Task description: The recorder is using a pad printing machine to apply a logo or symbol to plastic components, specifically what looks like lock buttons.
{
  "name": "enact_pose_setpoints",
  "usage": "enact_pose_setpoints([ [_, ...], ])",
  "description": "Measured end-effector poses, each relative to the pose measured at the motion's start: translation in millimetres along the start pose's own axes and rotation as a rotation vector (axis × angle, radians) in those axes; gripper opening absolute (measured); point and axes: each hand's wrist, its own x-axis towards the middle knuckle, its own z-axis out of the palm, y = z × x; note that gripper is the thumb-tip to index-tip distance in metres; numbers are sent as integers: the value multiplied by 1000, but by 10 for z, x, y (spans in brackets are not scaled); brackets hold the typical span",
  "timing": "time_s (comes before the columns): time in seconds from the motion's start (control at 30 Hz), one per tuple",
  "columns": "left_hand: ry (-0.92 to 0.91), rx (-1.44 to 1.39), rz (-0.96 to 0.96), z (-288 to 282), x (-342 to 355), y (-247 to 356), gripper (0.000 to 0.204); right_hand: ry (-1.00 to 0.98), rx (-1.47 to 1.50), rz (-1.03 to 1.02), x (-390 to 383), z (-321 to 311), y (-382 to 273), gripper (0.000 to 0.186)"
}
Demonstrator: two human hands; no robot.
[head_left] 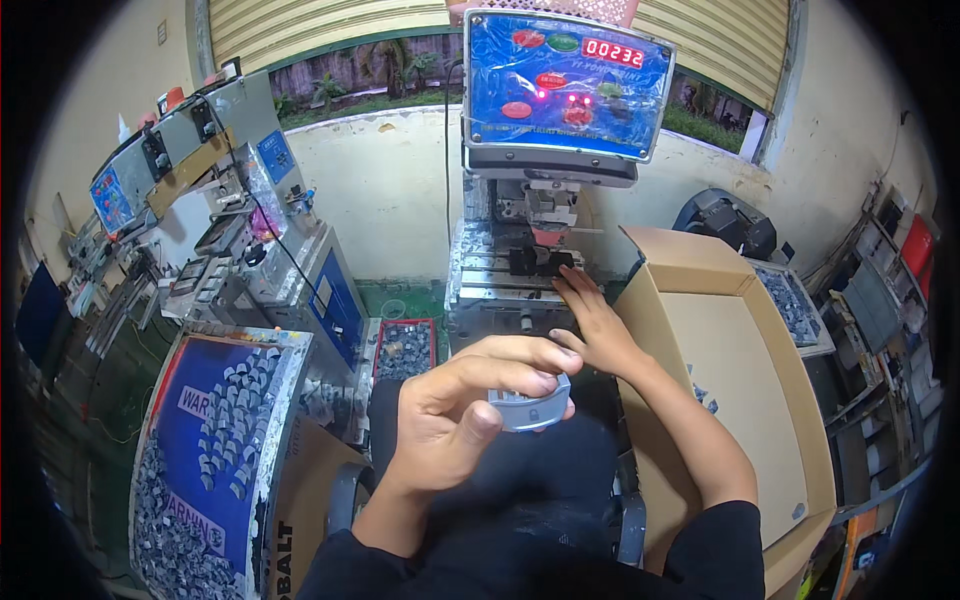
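Close in front of me, my left hand [450,405] is closed round a small grey plastic piece [532,408] with a curved face and a dark printed mark. My right hand [598,325] stretches out to the machine, fingers extended, its fingertips at a black fixture block [540,262]. I cannot tell whether they touch or press it. Just above the block is a reddish printing pad [550,236] on the pad printing machine [495,215]. A blue control panel [565,85] with lit red digits tops this machine.
At the left, a blue board [225,505] carries several grey pieces, some in rows. A red-rimmed tray [432,345] of pieces sits beyond it. At my right stands an open cardboard box [740,380]. Another machine [270,270] is at the back left.
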Motion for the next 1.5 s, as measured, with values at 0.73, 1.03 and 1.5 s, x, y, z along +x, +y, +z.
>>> enact_pose_setpoints([
  [0.73,176,419,-350,-927,-651,230,54,-19,1,11,-34,-16,-29,76],
  [1.03,1055,1239,-366,-2917,-2368,1292,46,-3,30,45,41,140,-160,75],
  [1.5,1354,1876,-733,-3549,-4396,2413,39,-71,9,105,-39,-58,-210,75],
])
